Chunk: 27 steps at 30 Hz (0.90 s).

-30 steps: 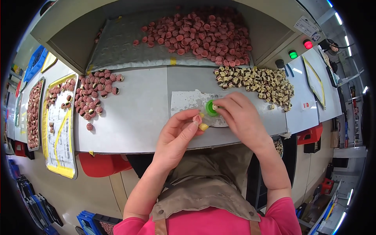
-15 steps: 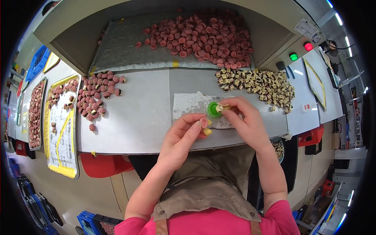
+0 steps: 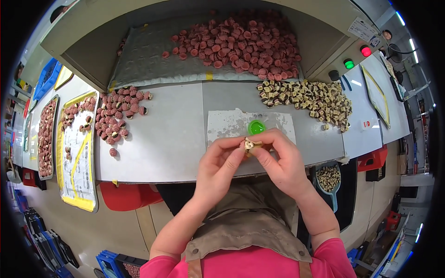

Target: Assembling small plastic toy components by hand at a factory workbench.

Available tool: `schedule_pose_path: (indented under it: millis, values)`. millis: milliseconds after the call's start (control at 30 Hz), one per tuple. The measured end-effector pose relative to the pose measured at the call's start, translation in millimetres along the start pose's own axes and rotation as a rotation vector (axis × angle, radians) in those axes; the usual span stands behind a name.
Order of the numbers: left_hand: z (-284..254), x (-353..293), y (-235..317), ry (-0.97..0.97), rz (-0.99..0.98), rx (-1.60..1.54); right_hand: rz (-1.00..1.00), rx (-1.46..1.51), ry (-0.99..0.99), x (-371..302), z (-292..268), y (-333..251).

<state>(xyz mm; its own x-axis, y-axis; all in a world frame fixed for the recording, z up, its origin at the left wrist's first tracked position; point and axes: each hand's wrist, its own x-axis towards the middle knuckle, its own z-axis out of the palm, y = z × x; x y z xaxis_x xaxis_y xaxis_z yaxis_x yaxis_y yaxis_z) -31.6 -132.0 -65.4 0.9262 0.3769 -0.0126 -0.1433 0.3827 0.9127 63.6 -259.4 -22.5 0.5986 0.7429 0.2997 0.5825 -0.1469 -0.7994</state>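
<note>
My left hand [image 3: 217, 170] is closed, its thumb and fingers pinching a small pink bumpy shell [image 3: 242, 144] that is mostly hidden. Against it, my right hand [image 3: 283, 166] presses a small cream block [image 3: 249, 145] between thumb and fingertips, so the two pieces meet in front of me. Yellow finger covers show in part at the fingertips. Just beyond my hands stands a small round green cup [image 3: 257, 127] on a blotched white sheet [image 3: 227, 121].
Pink shells [image 3: 241, 44] are heaped inside the grey cabinet ahead. Cream-and-dark blocks [image 3: 310, 99] lie at right, with a blue scoop [image 3: 334, 194] of similar pieces below. Filled pink pieces [image 3: 113, 113] sit at left beside a yellow-edged tray [image 3: 79, 185]. A red stool [image 3: 123, 197] stands below.
My right hand has come from the green cup towards me and left, bringing the cream block to the pink shell. My left hand has moved slightly right.
</note>
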Motion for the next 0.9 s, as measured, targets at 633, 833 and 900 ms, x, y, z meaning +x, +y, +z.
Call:
schedule_pose_path:
  millis: [633, 833, 900]
  values:
    - [-11.2, 9.4, 15.9, -0.307, -0.247, -0.219, 0.000, 0.199, -0.153, -9.5, -13.5, 11.1]
    - [-18.4, 13.5, 14.3, -0.368, -0.276, -0.164, 0.004, 0.249, -0.159, -8.9, -12.3, 12.8]
    - [-16.6, 10.2, 11.5, -0.349, -0.265, -0.156, -0.010, 0.241, -0.141, -9.6, -11.6, 14.4]
